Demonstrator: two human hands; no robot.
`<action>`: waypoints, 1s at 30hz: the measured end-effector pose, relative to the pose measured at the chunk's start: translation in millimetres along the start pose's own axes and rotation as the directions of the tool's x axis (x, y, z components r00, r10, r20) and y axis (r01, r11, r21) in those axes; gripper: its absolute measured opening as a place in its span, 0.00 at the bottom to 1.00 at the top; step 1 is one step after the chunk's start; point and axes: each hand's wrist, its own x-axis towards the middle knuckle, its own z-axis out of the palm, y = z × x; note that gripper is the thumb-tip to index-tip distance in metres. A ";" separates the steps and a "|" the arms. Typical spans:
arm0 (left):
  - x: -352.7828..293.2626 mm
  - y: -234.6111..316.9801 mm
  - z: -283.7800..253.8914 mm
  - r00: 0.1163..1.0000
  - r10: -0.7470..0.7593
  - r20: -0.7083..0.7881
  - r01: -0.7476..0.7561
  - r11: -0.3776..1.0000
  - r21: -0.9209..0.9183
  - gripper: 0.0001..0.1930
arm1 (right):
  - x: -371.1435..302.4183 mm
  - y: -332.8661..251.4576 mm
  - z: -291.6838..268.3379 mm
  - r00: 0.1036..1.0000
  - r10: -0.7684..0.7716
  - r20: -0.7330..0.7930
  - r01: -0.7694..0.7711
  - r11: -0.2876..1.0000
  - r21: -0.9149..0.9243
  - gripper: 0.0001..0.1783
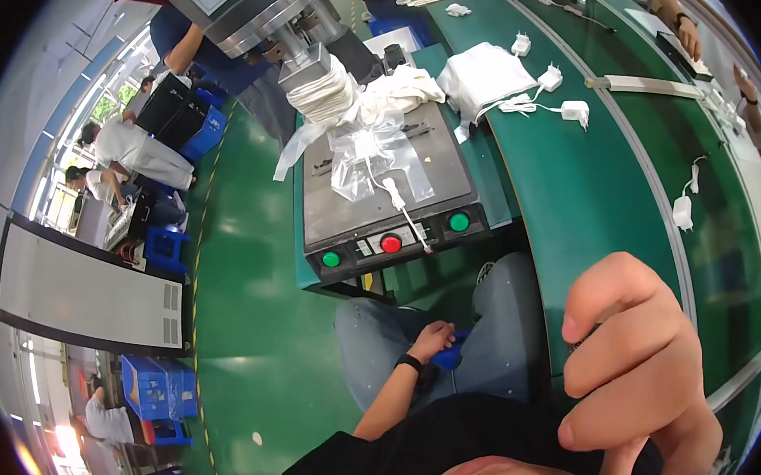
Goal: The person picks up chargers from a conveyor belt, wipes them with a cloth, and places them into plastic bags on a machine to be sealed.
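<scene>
**Blue thing sits in the lap, under the left hand**

Blue thing (450,354) lies low in the middle of the frame, on the person's lap between the two grey trouser legs. It is small and mostly hidden, so its kind is hard to tell.

Going from big to small: the green belt (589,188) runs down the right side of the frame. The grey machine table (446,158) fills the upper middle. It has two green buttons and one red button (391,243) along its near edge. A clear plastic bag (375,154) lies on top of it, with a thin white cable (400,202) pointing down toward the buttons. White chargers (575,111) rest on the belt at the upper right.

The right hand (641,369) is very close to the camera at the lower right. Its fingers are curled in tight. I cannot tell if it holds anything.

The left hand (432,338) is nearer to the blue thing. Its fingers touch it and seem to close around it. The blue thing lies just right of that hand, and left of the right hand.
</scene>
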 end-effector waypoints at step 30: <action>1.4 15.7 -3.2 0.981 -0.183 0.069 0.180 0.982 0.051 0.15 | -15.8 -5.8 -14.5 0.999 -0.040 0.022 0.044 0.985 -0.168 0.17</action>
